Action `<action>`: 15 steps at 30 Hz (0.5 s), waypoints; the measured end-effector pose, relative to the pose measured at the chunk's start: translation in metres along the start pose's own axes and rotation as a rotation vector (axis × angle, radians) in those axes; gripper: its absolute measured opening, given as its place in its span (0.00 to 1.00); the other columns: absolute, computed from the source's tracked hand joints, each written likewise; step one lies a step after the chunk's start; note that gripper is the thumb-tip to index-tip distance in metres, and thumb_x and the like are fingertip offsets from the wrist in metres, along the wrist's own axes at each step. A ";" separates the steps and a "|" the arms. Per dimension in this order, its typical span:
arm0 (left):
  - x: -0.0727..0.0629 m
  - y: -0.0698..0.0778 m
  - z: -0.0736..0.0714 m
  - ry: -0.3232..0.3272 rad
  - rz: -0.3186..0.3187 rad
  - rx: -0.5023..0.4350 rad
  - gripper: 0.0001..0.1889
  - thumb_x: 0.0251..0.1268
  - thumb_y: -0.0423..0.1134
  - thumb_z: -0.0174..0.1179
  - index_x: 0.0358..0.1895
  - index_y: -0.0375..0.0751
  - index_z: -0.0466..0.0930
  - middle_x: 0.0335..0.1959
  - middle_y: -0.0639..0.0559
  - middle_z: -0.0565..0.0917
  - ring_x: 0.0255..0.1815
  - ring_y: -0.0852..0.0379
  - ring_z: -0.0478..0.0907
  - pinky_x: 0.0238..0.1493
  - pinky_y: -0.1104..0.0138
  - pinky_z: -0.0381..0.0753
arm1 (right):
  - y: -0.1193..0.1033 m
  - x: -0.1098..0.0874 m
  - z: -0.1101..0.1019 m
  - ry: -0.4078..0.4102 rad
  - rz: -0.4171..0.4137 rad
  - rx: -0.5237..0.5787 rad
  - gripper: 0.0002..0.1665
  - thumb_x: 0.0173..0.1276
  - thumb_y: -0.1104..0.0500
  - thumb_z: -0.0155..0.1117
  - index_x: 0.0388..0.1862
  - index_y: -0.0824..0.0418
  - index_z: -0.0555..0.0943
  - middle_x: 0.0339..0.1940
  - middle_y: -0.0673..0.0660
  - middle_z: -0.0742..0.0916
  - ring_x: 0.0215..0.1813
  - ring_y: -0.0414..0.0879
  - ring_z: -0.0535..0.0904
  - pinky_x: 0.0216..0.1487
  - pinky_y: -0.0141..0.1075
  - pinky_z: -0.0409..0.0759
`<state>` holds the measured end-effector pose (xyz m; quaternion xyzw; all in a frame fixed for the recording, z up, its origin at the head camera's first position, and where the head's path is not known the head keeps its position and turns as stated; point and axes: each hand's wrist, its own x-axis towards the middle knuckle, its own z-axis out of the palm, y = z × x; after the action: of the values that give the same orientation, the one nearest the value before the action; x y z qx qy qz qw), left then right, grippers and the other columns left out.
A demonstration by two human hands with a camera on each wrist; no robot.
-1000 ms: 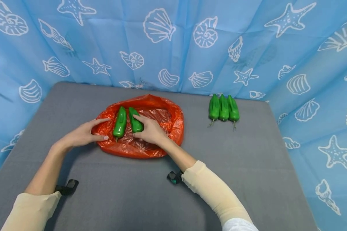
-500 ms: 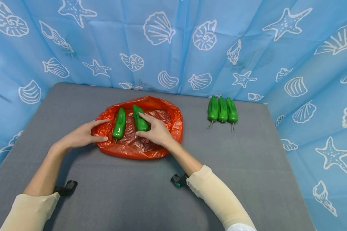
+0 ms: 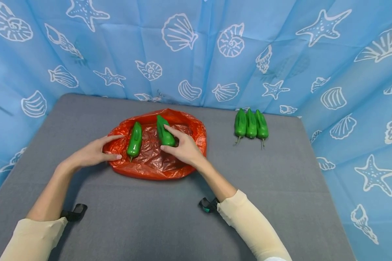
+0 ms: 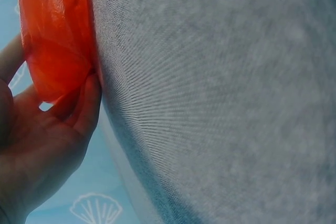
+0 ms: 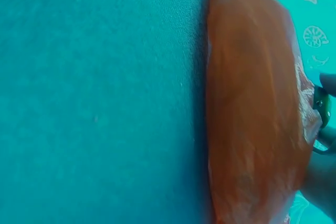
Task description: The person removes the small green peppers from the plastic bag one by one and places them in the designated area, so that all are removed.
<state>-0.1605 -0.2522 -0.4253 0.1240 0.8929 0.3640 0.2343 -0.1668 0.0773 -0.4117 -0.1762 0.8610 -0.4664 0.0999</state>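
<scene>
A red plastic bag (image 3: 156, 175) lies spread wide on the table, its mouth facing up. At its left rim, my left hand (image 3: 92, 151) holds the bag between thumb and fingers; the left wrist view shows the fingers (image 4: 90, 106) against the red plastic (image 4: 55, 30). My right hand (image 3: 185, 148) pinches a green pepper (image 3: 163, 131) over the inside of the bag, the pepper's pointed end toward the back. Another green pepper (image 3: 135, 140) lies in the left part of the bag, stem toward me. In the right wrist view, the bag's side covers most of the held pepper (image 5: 322, 107).
Three green peppers (image 3: 251, 125) lie side by side at the back right of the grey table (image 3: 281, 181), stems toward me. A blue curtain (image 3: 202, 47) with white shells and starfish hangs behind the table and along its sides.
My right hand has shifted the pinched pepper to the right and slightly back, away from the other pepper in the bag. The left hand has stayed at the bag's rim.
</scene>
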 end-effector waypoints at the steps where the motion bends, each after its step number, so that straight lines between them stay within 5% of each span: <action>1: 0.000 0.000 0.000 -0.002 0.001 0.002 0.44 0.66 0.54 0.64 0.78 0.41 0.53 0.76 0.25 0.51 0.73 0.25 0.50 0.66 0.32 0.56 | 0.000 -0.001 -0.001 0.003 -0.001 0.007 0.43 0.65 0.52 0.71 0.77 0.46 0.65 0.69 0.58 0.77 0.47 0.47 0.78 0.46 0.36 0.77; 15: 0.000 0.001 0.002 0.001 0.000 -0.010 0.44 0.66 0.53 0.64 0.78 0.40 0.53 0.76 0.26 0.51 0.74 0.25 0.50 0.67 0.32 0.56 | 0.011 -0.020 -0.019 0.049 0.005 0.188 0.38 0.67 0.58 0.70 0.75 0.49 0.69 0.65 0.60 0.77 0.51 0.50 0.82 0.47 0.36 0.83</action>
<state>-0.1594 -0.2507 -0.4256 0.1227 0.8911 0.3684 0.2347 -0.1569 0.1057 -0.4099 -0.1523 0.8162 -0.5490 0.0961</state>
